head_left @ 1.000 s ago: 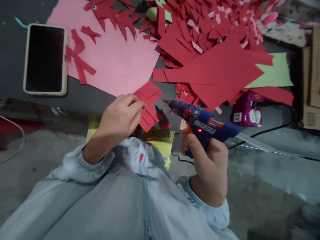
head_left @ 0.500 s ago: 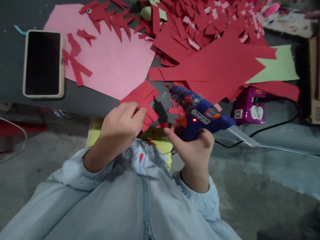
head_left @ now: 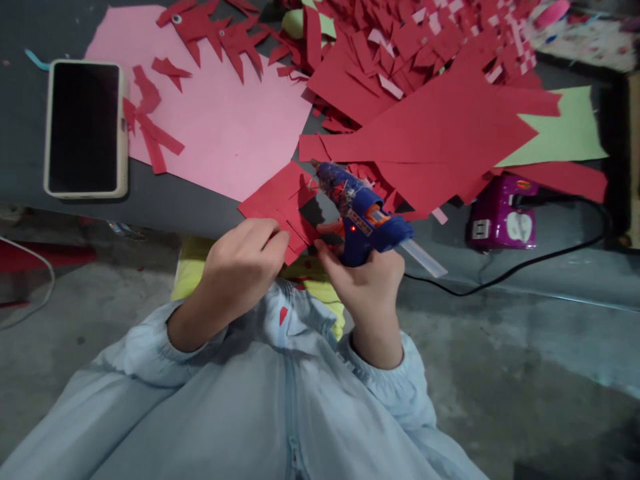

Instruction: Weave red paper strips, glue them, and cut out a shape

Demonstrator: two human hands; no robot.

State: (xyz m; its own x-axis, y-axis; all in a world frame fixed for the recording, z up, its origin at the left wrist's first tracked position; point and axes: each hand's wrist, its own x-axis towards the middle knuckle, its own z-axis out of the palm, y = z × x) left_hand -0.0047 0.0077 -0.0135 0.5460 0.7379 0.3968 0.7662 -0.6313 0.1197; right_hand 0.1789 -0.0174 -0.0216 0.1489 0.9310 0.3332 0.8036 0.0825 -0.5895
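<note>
My right hand [head_left: 370, 287] is wrapped around the handle of a blue hot glue gun [head_left: 370, 210] with its small red light lit. Strings of dried glue cling around the gun's front, and a clear glue stick [head_left: 425, 259] juts from its back. The nozzle points left, over a folded red paper piece [head_left: 277, 191] at the table's front edge. With curled fingers, my left hand [head_left: 245, 257] grips the near side of this paper. Its fingertips are partly hidden.
A phone-like device [head_left: 85, 130] lies left, beside a large pink sheet [head_left: 215, 127] bearing red cutouts. Red sheets [head_left: 425, 130] and a heap of red and pink folded paper [head_left: 425, 33] cover the back. A purple power box [head_left: 503, 217] with a black cord [head_left: 545, 253] sits right.
My right hand has brought the glue gun left and slightly up, so its nozzle is now over the red paper piece. My left hand stays nearly in place on the paper.
</note>
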